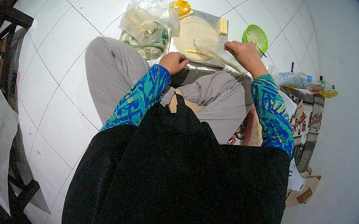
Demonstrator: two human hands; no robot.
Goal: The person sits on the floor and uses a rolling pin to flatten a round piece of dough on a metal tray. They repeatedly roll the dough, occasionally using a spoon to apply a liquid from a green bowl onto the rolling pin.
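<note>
A stack of thin round wrappers (195, 32) lies on a grey tray (209, 15), with a pale yellow stick (196, 51) across its lower part. Several like sticks (223, 27) lie side by side at the tray's upper right. My left hand (174, 63), fingers curled, is just below the stack's lower left edge; its grip is unclear. My right hand (245, 56) hovers right of the stack with fingertips together, and any small thing in them is too unclear to tell. Crumpled clear plastic (208, 49) stretches between stack and right hand. Beyond it stands a green bowl (260, 37) with a utensil.
Left of the stack lies a clear plastic bag (146, 38) with green print; a yellow packet (181, 7) is above. Plastic bottles (295, 79) lie at the right by the wall. Dark wooden furniture (16, 17) stands at the far left on the tiled floor.
</note>
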